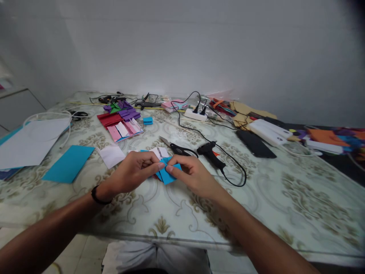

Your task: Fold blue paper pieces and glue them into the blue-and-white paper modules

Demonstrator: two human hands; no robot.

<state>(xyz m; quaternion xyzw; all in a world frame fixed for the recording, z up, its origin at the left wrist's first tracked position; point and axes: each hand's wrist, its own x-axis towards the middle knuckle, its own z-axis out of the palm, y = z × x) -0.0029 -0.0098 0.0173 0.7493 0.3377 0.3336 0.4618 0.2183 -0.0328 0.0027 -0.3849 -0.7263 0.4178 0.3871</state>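
A small folded piece of blue paper (pixel 169 176) is pinched between both hands over the patterned tabletop. My left hand (pixel 137 170) grips its left side, thumb and fingertips pressed together. My right hand (pixel 191 173) holds its upper right part between thumb and curled forefinger. Just behind it lie small white folded papers (pixel 160 152), partly covered by the hands. Black-handled scissors (pixel 179 148) rest beyond my right hand. To the right of them a black glue gun (pixel 211 155) lies with its cord looped on the table.
Blue paper (pixel 69 163), a white square (pixel 111 156) and a stack of white sheets (pixel 34 140) lie left. Folded pink paper pieces (pixel 124 130) sit farther back. A power strip (pixel 195 114), black phone (pixel 255 144) and white boxes (pixel 269 131) stand behind and right.
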